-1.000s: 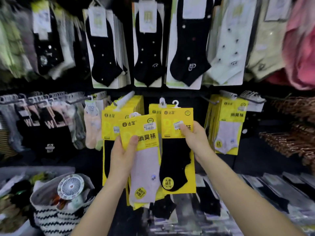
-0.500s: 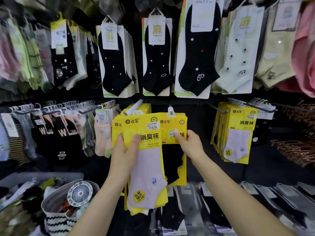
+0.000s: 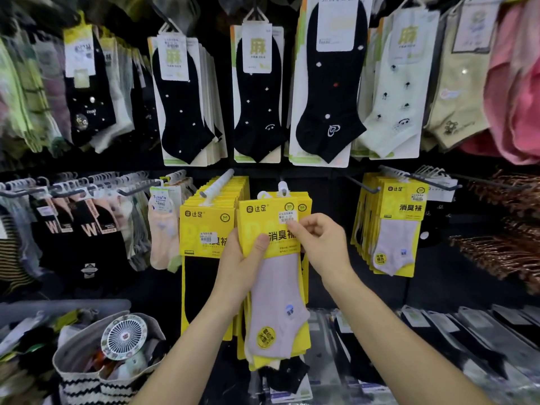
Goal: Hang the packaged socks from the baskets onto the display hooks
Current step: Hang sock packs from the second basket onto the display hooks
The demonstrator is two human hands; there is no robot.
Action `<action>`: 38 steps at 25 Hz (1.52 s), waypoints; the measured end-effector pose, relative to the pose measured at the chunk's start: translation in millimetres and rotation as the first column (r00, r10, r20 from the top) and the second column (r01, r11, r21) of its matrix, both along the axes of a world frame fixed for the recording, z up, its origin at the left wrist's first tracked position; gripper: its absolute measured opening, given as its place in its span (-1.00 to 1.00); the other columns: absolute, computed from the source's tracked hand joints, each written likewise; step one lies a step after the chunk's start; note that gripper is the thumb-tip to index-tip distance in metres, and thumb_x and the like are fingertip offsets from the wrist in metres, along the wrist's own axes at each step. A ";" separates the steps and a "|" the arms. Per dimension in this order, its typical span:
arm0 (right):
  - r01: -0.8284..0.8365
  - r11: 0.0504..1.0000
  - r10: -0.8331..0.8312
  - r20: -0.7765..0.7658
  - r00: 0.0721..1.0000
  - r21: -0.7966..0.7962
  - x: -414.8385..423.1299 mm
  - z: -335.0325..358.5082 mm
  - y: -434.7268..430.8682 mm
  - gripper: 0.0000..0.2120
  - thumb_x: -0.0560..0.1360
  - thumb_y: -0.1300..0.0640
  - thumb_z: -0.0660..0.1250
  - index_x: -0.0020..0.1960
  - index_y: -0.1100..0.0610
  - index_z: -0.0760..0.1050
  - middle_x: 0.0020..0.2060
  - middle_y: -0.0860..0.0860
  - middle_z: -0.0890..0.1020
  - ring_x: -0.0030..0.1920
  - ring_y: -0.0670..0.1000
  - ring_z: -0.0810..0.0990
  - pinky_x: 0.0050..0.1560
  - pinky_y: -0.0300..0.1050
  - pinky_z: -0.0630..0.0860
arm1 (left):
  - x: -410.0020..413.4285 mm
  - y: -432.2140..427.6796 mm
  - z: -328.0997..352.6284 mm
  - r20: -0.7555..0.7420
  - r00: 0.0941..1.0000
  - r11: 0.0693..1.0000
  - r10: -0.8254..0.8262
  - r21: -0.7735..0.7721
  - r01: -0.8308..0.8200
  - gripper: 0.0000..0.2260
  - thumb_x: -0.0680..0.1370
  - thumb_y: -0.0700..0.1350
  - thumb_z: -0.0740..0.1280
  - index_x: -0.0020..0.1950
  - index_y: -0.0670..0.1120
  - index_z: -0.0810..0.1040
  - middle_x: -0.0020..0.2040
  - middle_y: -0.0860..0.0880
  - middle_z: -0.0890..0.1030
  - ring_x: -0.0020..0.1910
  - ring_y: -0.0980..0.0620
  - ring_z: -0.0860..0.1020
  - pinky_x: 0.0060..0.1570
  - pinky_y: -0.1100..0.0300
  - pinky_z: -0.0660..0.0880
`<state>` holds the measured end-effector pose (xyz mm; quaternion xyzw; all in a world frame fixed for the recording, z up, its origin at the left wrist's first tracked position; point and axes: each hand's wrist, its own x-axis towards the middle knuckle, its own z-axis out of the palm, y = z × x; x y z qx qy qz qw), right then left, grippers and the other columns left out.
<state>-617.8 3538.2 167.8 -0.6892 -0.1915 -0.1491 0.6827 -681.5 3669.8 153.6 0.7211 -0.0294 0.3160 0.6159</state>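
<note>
My left hand [image 3: 241,270] grips a stack of yellow sock packs [image 3: 270,223], thumb on the front; the front pack shows a pale lilac sock [image 3: 277,311]. My right hand [image 3: 318,244] pinches the right edge of the stack's yellow header near a price sticker. The packs' white plastic hangers [image 3: 283,188] sit at the middle display hook, which is hidden behind them. Left of it, a hook [image 3: 217,184] carries a thick row of yellow packs with black socks [image 3: 204,229]. To the right hang more yellow packs with lilac socks [image 3: 393,226].
Above hang carded black, white and beige socks [image 3: 328,92]. Crowded hooks of dark socks fill the left [image 3: 73,217]. A striped bag with a small white fan [image 3: 124,337] stands at lower left beside a grey basket [image 3: 58,305]. Flat-packed socks [image 3: 467,331] lie at lower right.
My right hand brought the black-sock pack behind the lilac-sock pack, so both hands now hold one stack. The stack rose toward the middle hook.
</note>
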 end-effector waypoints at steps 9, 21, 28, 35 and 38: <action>0.062 0.985 -0.040 0.132 0.990 -0.164 -4.6 17.7 -22.9 -0.75 0.35 -0.05 0.46 -0.06 -0.08 0.44 -0.14 -0.10 0.52 -0.19 -0.16 0.47 -0.20 -0.32 0.41 | 1.8 -10.0 -10.1 -0.026 1.000 0.995 0.009 0.095 -0.007 -0.83 0.51 -0.07 0.34 0.01 0.15 0.40 -0.05 0.19 0.54 -0.11 0.36 0.53 -0.23 0.54 0.43; -0.005 0.994 0.012 0.063 0.998 -0.113 -11.0 16.6 -16.2 -0.81 0.39 0.09 0.47 -0.17 -0.10 0.47 -0.13 -0.06 0.61 -0.17 -0.09 0.62 -0.25 -0.22 0.57 | 2.6 -19.3 -16.2 -0.018 0.999 0.998 -0.040 -0.048 0.039 -0.86 0.50 -0.05 0.35 -0.02 0.14 0.44 -0.03 0.12 0.59 -0.14 0.34 0.57 -0.25 0.45 0.49; -0.157 0.987 0.157 -0.017 0.988 -0.026 -9.0 27.0 -17.3 -0.93 0.41 0.11 0.45 -0.23 -0.03 0.60 -0.16 -0.08 0.66 -0.17 -0.11 0.64 -0.21 -0.23 0.55 | -0.8 -9.3 -22.1 -0.010 0.996 0.980 -0.091 -0.178 0.088 -0.89 0.55 -0.02 0.25 0.06 0.09 0.47 0.02 0.06 0.62 -0.05 0.17 0.62 -0.20 0.33 0.54; -0.102 0.976 0.103 -0.005 0.995 -0.194 -2.2 44.9 -8.6 -0.87 0.50 0.16 0.34 -0.22 0.04 0.55 -0.18 0.09 0.64 -0.18 -0.03 0.59 -0.16 -0.14 0.55 | -4.6 3.5 -25.6 0.012 0.995 0.980 -0.096 -0.176 0.096 -0.86 0.55 0.04 0.24 0.08 0.11 0.51 0.00 0.12 0.65 0.00 0.14 0.62 -0.15 0.26 0.55; -0.035 0.981 0.034 -0.005 0.999 -0.189 5.7 47.1 -3.3 -0.87 0.53 0.15 0.29 -0.20 0.04 0.52 -0.20 0.03 0.64 -0.21 -0.04 0.58 -0.28 -0.18 0.53 | -6.9 8.6 -28.4 0.025 0.999 0.970 -0.048 -0.238 0.052 -0.82 0.60 0.01 0.18 0.15 0.08 0.51 0.04 0.15 0.64 0.05 0.14 0.61 -0.10 0.25 0.54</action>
